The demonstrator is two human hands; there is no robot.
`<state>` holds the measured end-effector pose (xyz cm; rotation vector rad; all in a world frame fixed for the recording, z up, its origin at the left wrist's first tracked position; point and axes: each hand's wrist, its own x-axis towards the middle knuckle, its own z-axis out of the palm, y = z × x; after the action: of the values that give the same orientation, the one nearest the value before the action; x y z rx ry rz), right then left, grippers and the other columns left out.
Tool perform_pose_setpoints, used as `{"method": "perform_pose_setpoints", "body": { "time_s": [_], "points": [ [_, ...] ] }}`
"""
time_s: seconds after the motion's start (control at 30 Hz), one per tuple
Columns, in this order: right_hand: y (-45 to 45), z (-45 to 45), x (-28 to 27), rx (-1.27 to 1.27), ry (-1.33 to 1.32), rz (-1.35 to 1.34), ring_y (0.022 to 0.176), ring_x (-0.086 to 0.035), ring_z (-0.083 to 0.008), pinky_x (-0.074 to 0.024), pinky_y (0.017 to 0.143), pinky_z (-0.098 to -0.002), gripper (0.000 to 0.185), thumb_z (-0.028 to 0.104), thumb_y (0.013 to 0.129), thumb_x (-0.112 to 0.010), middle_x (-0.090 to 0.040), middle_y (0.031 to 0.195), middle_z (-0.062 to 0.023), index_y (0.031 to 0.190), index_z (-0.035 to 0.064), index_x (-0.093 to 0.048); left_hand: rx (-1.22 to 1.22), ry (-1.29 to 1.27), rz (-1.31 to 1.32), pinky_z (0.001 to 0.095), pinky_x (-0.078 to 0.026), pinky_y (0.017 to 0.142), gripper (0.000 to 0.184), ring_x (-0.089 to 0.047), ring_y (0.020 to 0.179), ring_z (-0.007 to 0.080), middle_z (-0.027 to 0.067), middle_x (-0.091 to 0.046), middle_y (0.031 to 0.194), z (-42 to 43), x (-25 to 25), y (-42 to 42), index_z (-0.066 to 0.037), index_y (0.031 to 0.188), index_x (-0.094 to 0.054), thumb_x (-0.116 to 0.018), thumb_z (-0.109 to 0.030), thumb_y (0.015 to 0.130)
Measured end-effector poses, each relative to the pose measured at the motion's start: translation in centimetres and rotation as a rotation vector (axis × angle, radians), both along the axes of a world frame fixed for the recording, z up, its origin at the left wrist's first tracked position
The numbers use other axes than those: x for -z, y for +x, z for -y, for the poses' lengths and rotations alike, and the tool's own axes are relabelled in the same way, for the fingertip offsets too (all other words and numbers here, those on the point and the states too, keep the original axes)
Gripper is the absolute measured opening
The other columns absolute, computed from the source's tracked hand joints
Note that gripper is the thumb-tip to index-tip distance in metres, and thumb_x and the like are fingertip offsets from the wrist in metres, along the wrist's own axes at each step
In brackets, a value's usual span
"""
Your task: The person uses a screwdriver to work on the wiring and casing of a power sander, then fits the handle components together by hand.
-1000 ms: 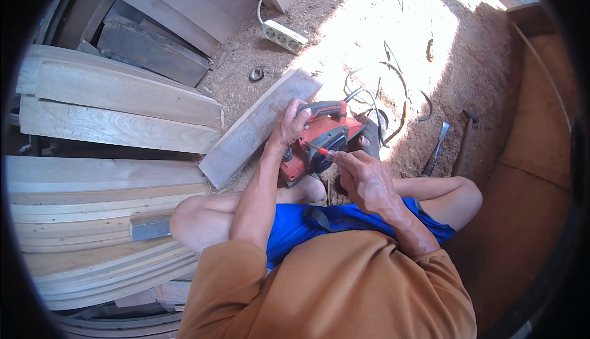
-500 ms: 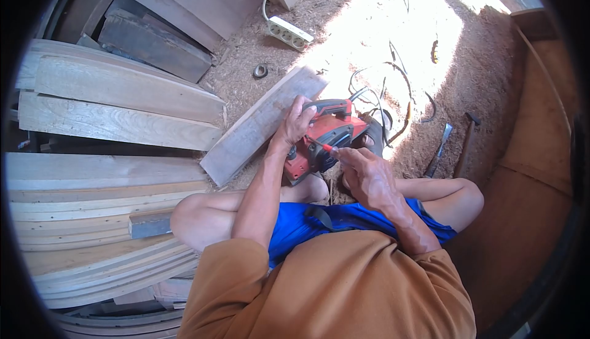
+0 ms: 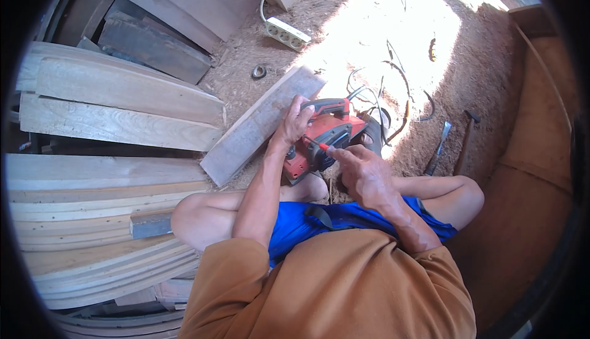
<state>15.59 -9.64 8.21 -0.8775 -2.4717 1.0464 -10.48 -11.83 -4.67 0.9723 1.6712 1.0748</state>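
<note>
A red and black electric planer (image 3: 329,128) rests tilted in front of my crossed legs. My left hand (image 3: 296,123) is closed round the front of its black handle and steadies it. In my right hand (image 3: 367,176) is a screwdriver (image 3: 323,147) with a red handle, gripped between bent fingers. Its thin shaft points left to the planer's side, near my left hand. Whether the tip sits in a screw is too small to tell. Behind the planer lies a thick wooden board (image 3: 261,124), set at a slant on the ground.
Stacked planks (image 3: 117,118) fill the left side. A white power strip (image 3: 287,34) and a roll of black tape (image 3: 259,72) lie ahead on sawdust. A chisel (image 3: 437,148) and a hammer (image 3: 468,142) lie right, near a brown wooden panel (image 3: 528,185). Loose cables (image 3: 405,99) lie beyond the planer.
My right hand and the screwdriver have shifted very slightly to the left. My left hand keeps its hold on the planer, and the view has moved only a little.
</note>
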Motion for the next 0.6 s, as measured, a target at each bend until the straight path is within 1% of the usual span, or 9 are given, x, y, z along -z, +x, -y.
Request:
{"method": "perform_pose_setpoints", "body": {
  "time_s": [0.07,0.13,0.17,0.23,0.27,0.37,0.47,0.57,0.6],
  "points": [
    [0.1,0.2,0.0,-0.010,0.034,0.027,0.086,-0.073,-0.0376,-0.0589,0.071,-0.0500,0.039,0.006,0.094,-0.067,-0.073,0.105,-0.0148,0.131,0.0150,-0.075,-0.001,-0.004,-0.013,0.0371,-0.055,0.071,0.037,-0.063,0.077,0.0171,0.0116,-0.067,0.093,0.0,0.4,0.0,-0.001,0.116,-0.056,-0.060,-0.036,0.104],
    [0.0,0.3,-0.1,-0.009,0.020,0.071,0.091,-0.073,-0.0393,-0.0598,0.076,-0.0502,0.039,0.005,0.095,-0.065,-0.073,0.108,-0.0162,0.131,0.0140,-0.075,-0.001,-0.040,-0.006,0.0357,-0.053,0.074,0.036,-0.061,0.080,0.0157,0.0082,-0.065,0.092,-0.1,-0.6,0.2,-0.002,0.116,-0.058,-0.059,-0.035,0.104],
    [0.0,0.4,-0.1,0.000,0.017,0.084,0.089,-0.073,-0.0387,-0.0591,0.074,-0.0503,0.040,0.006,0.094,-0.066,-0.072,0.105,-0.0148,0.133,0.0145,-0.075,0.000,-0.059,-0.004,0.0350,-0.052,0.076,0.035,-0.060,0.081,0.0151,0.0065,-0.064,0.092,-0.1,-1.0,0.3,-0.002,0.117,-0.058,-0.058,-0.035,0.103],
    [-0.1,0.5,-0.2,0.017,0.008,0.109,0.084,-0.074,-0.0374,-0.0576,0.068,-0.0506,0.043,0.009,0.093,-0.067,-0.071,0.100,-0.0122,0.135,0.0155,-0.073,0.001,-0.051,0.009,0.0350,-0.052,0.076,0.034,-0.059,0.081,0.0148,0.0064,-0.064,0.092,-0.1,-1.0,0.4,-0.002,0.117,-0.057,-0.057,-0.033,0.103],
    [-0.1,0.5,-0.8,0.001,-0.038,0.151,0.083,-0.073,-0.0391,-0.0556,0.065,-0.0527,0.038,0.011,0.093,-0.068,-0.069,0.100,-0.0161,0.131,0.0114,-0.071,-0.001,-0.049,0.016,0.0347,-0.052,0.076,0.034,-0.059,0.080,0.0146,0.0063,-0.064,0.092,0.0,-1.0,0.4,-0.002,0.117,-0.057,-0.057,-0.033,0.104],
    [-0.5,0.4,-0.7,0.004,-0.154,0.189,0.081,-0.073,-0.0409,-0.0534,0.064,-0.0561,0.031,0.013,0.095,-0.067,-0.068,0.104,-0.0224,0.124,0.0062,-0.065,0.002,-0.014,0.035,0.0335,-0.052,0.075,0.032,-0.058,0.080,0.0139,0.0061,-0.064,0.093,-0.1,0.0,0.4,-0.002,0.118,-0.057,-0.057,-0.031,0.105],
    [-0.8,0.5,-0.8,0.009,-0.166,0.235,0.080,-0.069,-0.0437,-0.0515,0.066,-0.0584,0.024,0.015,0.098,-0.065,-0.064,0.103,-0.0263,0.118,0.0033,-0.060,-0.005,-0.010,0.034,0.0326,-0.052,0.073,0.030,-0.058,0.079,0.0131,0.0060,-0.064,0.094,0.4,0.1,0.5,-0.003,0.118,-0.057,-0.057,-0.030,0.105],
    [-0.5,1.1,1.0,0.005,0.018,0.182,0.080,-0.066,-0.0458,-0.0506,0.068,-0.0592,0.022,0.015,0.100,-0.063,-0.062,0.097,-0.0258,0.118,0.0024,-0.058,0.000,0.002,0.041,0.0327,-0.052,0.072,0.029,-0.058,0.078,0.0127,0.0060,-0.064,0.094,0.3,0.6,0.4,-0.003,0.117,-0.057,-0.058,-0.029,0.106],
    [-0.6,1.0,0.5,0.021,-0.014,0.190,0.080,-0.066,-0.0464,-0.0503,0.068,-0.0594,0.022,0.016,0.101,-0.063,-0.062,0.096,-0.0257,0.117,0.0021,-0.058,0.005,0.009,0.047,0.0329,-0.052,0.072,0.029,-0.058,0.078,0.0127,0.0060,-0.064,0.094,0.3,0.6,0.4,-0.003,0.117,-0.057,-0.058,-0.029,0.106]
  ]
}}
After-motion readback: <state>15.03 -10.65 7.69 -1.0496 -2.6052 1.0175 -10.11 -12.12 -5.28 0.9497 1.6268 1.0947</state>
